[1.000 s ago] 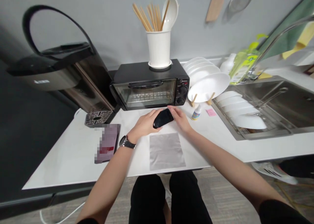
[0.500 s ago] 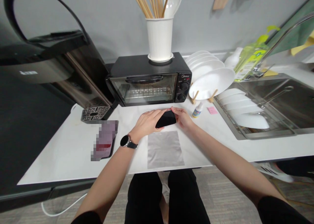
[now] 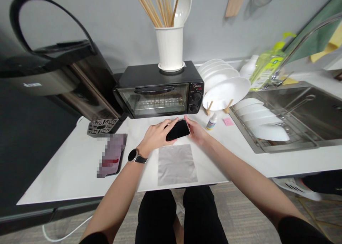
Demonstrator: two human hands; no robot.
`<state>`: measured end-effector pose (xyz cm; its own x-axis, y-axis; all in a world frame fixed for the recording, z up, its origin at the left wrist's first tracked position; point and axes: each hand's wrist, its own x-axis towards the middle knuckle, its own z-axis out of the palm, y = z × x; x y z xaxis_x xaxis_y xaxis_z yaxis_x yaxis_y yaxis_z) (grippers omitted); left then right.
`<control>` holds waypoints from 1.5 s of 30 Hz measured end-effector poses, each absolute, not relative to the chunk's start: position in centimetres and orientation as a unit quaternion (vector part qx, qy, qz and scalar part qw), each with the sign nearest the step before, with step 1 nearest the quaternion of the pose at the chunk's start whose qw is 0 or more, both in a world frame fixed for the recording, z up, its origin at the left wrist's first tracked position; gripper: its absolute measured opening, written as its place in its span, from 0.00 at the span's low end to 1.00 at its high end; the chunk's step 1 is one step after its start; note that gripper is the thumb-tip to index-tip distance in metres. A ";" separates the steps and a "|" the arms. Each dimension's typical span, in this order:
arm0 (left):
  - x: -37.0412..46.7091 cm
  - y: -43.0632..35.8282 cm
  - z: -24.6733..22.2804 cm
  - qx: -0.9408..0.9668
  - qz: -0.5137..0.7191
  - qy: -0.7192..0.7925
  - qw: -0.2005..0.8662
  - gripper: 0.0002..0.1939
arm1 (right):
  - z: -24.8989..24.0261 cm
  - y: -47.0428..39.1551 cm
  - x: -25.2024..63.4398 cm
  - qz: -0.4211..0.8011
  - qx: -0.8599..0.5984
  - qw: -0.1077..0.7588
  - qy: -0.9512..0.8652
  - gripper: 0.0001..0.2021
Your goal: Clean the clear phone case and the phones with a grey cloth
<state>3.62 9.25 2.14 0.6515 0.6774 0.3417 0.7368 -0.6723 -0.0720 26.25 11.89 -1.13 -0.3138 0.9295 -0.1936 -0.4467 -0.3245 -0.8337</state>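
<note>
A black phone [image 3: 177,129] is held between both hands just above the white counter [image 3: 66,169], in front of the toaster oven. My left hand [image 3: 156,136], with a watch on its wrist, grips the phone's left end. My right hand [image 3: 196,129] holds the right end by its edge. The dark screen faces up and tilts slightly. A grey square cloth [image 3: 176,164] lies flat on the counter just below the hands, toward me.
A black toaster oven [image 3: 159,91] carries a white utensil holder [image 3: 169,48]. White plates [image 3: 224,91] stand in a rack beside a sink [image 3: 294,112]. A small dropper bottle [image 3: 212,121] and pink note [image 3: 228,121] lie right of the hands. A blurred flat object [image 3: 111,159] lies left.
The hands and the phone stay almost in the same place; the phone's tilt shifts slightly. The view has moved a little.
</note>
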 end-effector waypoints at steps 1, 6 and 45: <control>3.6 9.3 2.2 -0.898 -0.142 -0.405 0.097 0.46 | -1.1 11.8 26.0 0.730 -0.346 0.479 -0.344 0.23; 3.4 9.9 2.4 -0.841 -0.177 -0.505 0.081 0.49 | -1.4 11.2 24.6 0.717 -0.317 0.501 -0.366 0.22; 4.6 8.9 3.0 -0.800 -0.337 -0.484 -0.106 0.47 | -0.5 10.0 24.7 0.766 -0.290 0.458 -0.347 0.19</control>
